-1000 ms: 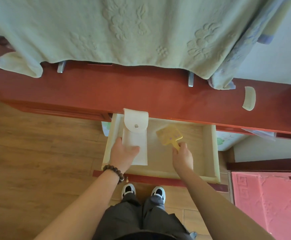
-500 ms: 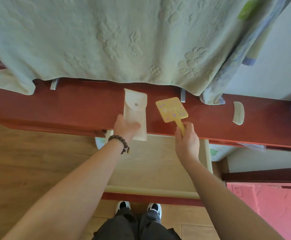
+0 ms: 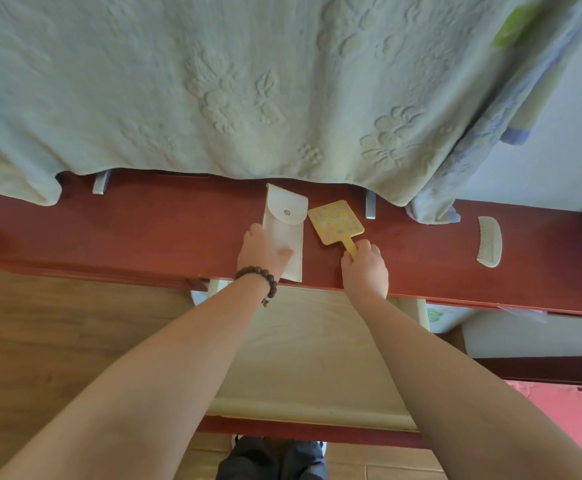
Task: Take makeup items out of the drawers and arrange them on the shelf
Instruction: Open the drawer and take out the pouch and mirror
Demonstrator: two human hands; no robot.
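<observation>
A cream snap-button pouch (image 3: pixel 288 223) lies on the red wooden shelf (image 3: pixel 144 230), and my left hand (image 3: pixel 260 251) grips its lower part. Beside it on the right lies a yellow hand mirror (image 3: pixel 334 221); my right hand (image 3: pixel 364 268) holds its handle. A pale comb (image 3: pixel 489 241) rests on the shelf further right. Below the shelf the cream-lined drawer (image 3: pixel 317 358) stands pulled out, with nothing visible inside between my arms.
A pale green embossed towel (image 3: pixel 230 88) hangs over the back of the shelf, hiding what stands behind. Two metal brackets (image 3: pixel 101 181) poke out under it. Wooden floor lies at left, a pink mat (image 3: pixel 566 417) at lower right.
Both hands lifted the pouch and the mirror out of the drawer and carried them up onto the red shelf, where they now lie side by side.
</observation>
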